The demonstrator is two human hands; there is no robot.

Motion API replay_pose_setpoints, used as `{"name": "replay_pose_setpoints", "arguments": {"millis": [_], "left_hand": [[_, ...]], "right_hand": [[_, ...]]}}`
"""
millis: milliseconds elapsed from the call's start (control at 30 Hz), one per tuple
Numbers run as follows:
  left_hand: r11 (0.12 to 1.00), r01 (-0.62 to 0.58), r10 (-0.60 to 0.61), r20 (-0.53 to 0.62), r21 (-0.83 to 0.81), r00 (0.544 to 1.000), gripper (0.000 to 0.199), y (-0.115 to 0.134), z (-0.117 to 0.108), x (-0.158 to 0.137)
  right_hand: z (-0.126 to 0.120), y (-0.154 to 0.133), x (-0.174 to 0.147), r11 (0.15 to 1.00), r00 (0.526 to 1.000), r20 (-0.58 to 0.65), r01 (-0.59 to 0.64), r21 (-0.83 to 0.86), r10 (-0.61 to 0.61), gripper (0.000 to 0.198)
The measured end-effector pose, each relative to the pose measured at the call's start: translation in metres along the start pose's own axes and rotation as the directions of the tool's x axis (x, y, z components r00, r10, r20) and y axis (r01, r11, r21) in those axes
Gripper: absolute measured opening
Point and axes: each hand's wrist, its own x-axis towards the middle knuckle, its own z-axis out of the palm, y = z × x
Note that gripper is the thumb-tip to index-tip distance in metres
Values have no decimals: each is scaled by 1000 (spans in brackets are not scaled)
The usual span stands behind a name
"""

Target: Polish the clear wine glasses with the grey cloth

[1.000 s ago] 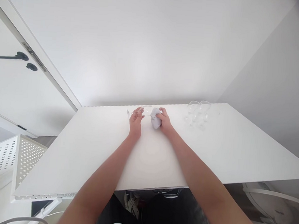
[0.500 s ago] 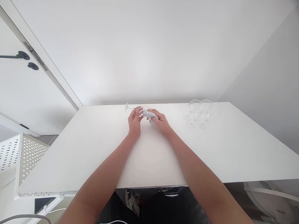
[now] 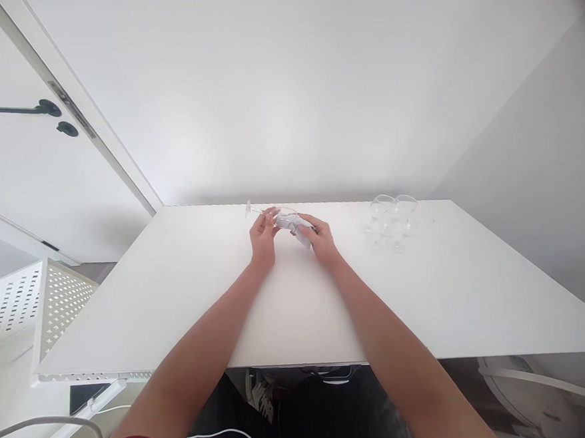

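I hold a clear stemmed glass (image 3: pixel 273 213) on its side just above the far part of the white table (image 3: pixel 287 292). My left hand (image 3: pixel 264 234) is curled around the stem end, its foot pointing away to the left. My right hand (image 3: pixel 321 238) is closed on a crumpled white cloth (image 3: pixel 297 224), which is pressed into the bowl of the glass. To the right of the glass, well apart, a cluster of clear glasses (image 3: pixel 392 219) stands upright near the table's far edge.
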Motion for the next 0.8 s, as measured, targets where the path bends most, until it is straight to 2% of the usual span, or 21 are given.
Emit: {"name": "replay_pose_setpoints", "arguments": {"millis": [33,100,167,267,367,433,533,633,700,800], "left_hand": [[1000,2,-2,-14,-15,1000,40,0,-1,1],[999,11,-11,-16,-41,1000,41,-1,-3,2],[999,10,-10,6,-44,1000,41,-1,-3,1],[999,-7,7,21,-33,1000,39,0,-1,0],[999,-13,15,45,-31,999,38,3,0,-2],[1000,-8,10,91,-27,996,37,5,1,-4],[999,6,0,170,-38,985,36,7,3,-5],[998,11,2,226,-57,974,37,6,5,-5],[998,14,-1,234,-56,972,40,4,5,-3],[999,31,-23,188,-42,982,44,-1,4,-1]], "right_hand": [[0,-2,-1,999,998,64,19,-35,-17,47],[1,-4,-3,992,994,101,59,-116,-47,55],[2,-4,-3,984,996,61,78,-163,-69,49],[3,0,-1,988,997,21,70,-140,-68,39],[3,3,0,998,999,22,-24,-50,25,41],[1,4,1,989,992,39,-125,85,122,44],[-5,4,1,916,963,112,-269,299,246,44],[-11,5,0,858,938,187,-344,381,293,45],[-11,6,0,874,942,184,-329,359,279,41],[-4,10,1,966,987,49,-159,204,152,38]]}}
